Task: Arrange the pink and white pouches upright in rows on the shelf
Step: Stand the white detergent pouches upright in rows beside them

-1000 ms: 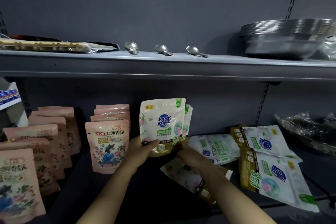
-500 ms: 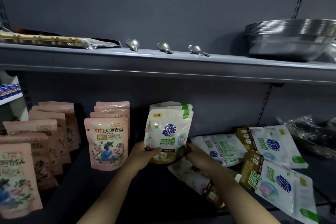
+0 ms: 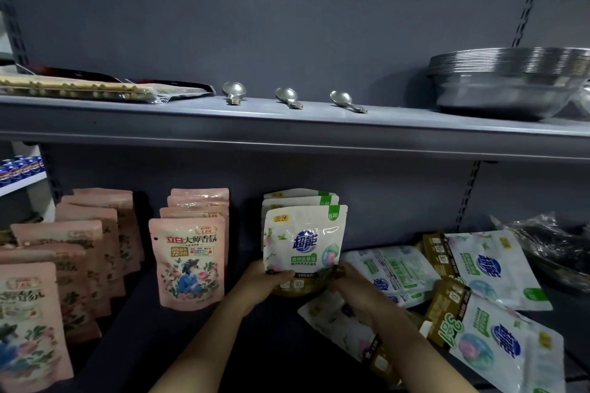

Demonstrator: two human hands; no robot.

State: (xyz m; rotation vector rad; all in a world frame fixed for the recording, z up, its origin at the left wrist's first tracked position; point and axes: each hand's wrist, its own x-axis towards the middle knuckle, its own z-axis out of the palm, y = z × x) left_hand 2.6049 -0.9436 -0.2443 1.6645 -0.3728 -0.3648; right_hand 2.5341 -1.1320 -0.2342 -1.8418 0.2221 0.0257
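Scene: a person is standing a white pouch point(image 3: 305, 242) upright on the lower shelf point(image 3: 191, 354) of a grey store rack, at the front of a short row of matching white pouches point(image 3: 300, 198).
Left hand: the left hand point(image 3: 266, 281) is gripping the pouch's lower left corner, thumb lying across its front.
Right hand: the right hand point(image 3: 346, 279) is pinching the lower right corner of the same pouch.
Pink pouches: a row of pink pouches point(image 3: 188, 262) is standing upright just left of the white row, and another pink row point(image 3: 64, 265) is running along the far left toward the camera.
Loose stock: more white pouches point(image 3: 488, 268) are lying flat in a loose heap to the right of the hands, some overlapping, one point(image 3: 338, 322) lying partly under the right forearm.
Far right: a crinkled dark plastic bag point(image 3: 549, 242) is sitting on the same shelf.
Upper shelf: three metal spoons point(image 3: 287, 97) are lying apart in a line, a stack of metal bowls point(image 3: 507, 86) is standing to their right, and a flat wrapped packet point(image 3: 76, 89) is lying to their left.
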